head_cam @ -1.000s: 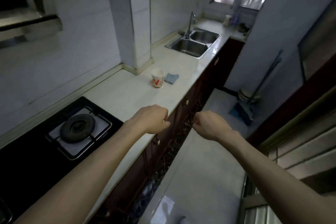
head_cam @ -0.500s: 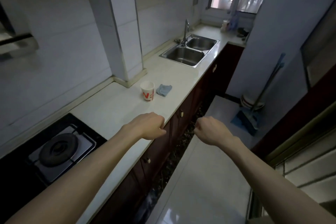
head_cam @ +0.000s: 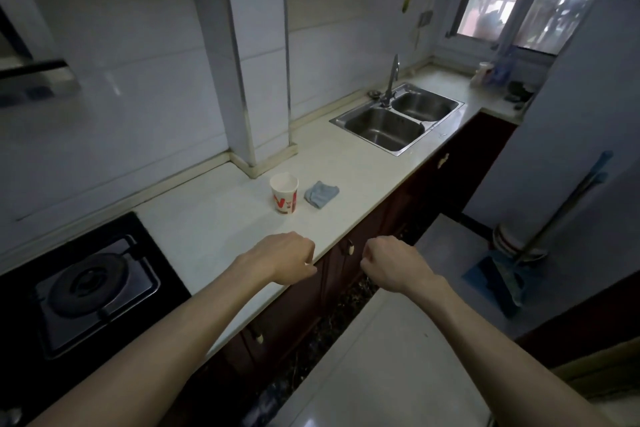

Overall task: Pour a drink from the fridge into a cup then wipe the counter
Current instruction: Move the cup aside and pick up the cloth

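Note:
A white paper cup (head_cam: 284, 193) with red print stands upright on the pale counter (head_cam: 214, 229), near a tiled pillar. Just right of it lies a small crumpled blue cloth (head_cam: 321, 194). My left hand (head_cam: 285, 258) is a closed fist over the counter's front edge, well short of the cup. My right hand (head_cam: 389, 265) is also a fist, held out past the counter edge above the cabinet fronts. Neither hand holds anything. No fridge or drink is in view.
A gas hob (head_cam: 86, 284) sits at the left. A double steel sink (head_cam: 398, 118) with a tap lies further along the counter. A broom and blue dustpan (head_cam: 498, 274) lean by the right wall. Dark cabinet doors (head_cam: 346, 274) run below the counter.
The view has swung left and up along the counter, so cup, cloth and sink sit nearer the frame's middle. Both fists stay shut and held out in front.

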